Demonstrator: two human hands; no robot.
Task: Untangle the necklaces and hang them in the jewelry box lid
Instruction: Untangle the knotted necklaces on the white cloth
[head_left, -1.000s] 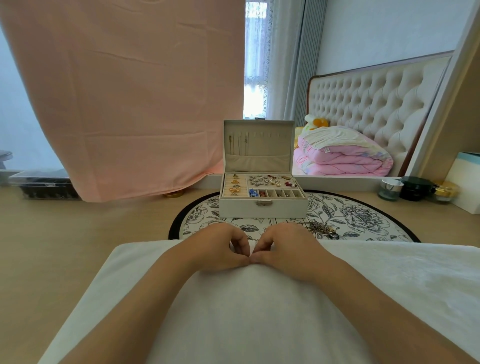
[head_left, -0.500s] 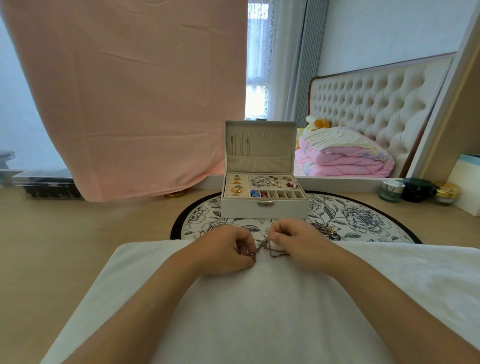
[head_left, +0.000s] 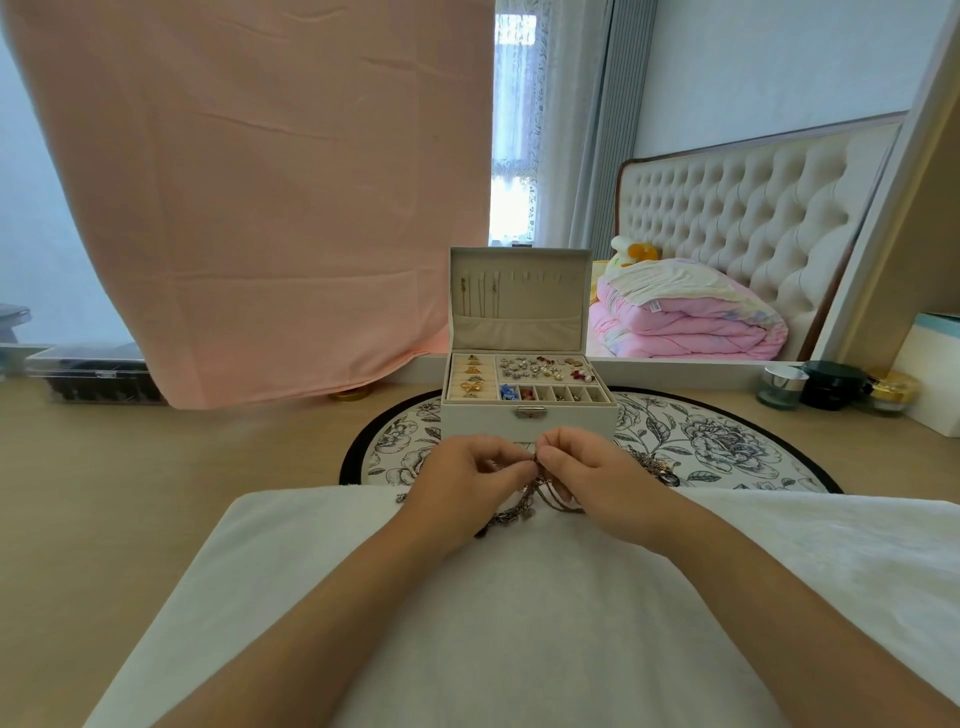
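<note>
At the 12 o'clock edge of the white cloth (head_left: 519, 623), the left hand (head_left: 467, 475) (9 o'clock) and right hand (head_left: 589, 473) (3 o'clock) pinch, with curled fingers, a tangled cluster of thin dark metal chain necklaces (head_left: 524, 501) drooping between them onto the cloth. The chains appear light, limp and easily kinked; fingertip holds on single strands beside the knot seem best. At 12 o'clock beyond stands the cream jewelry box (head_left: 527, 415), lid (head_left: 519, 332) upright.
</note>
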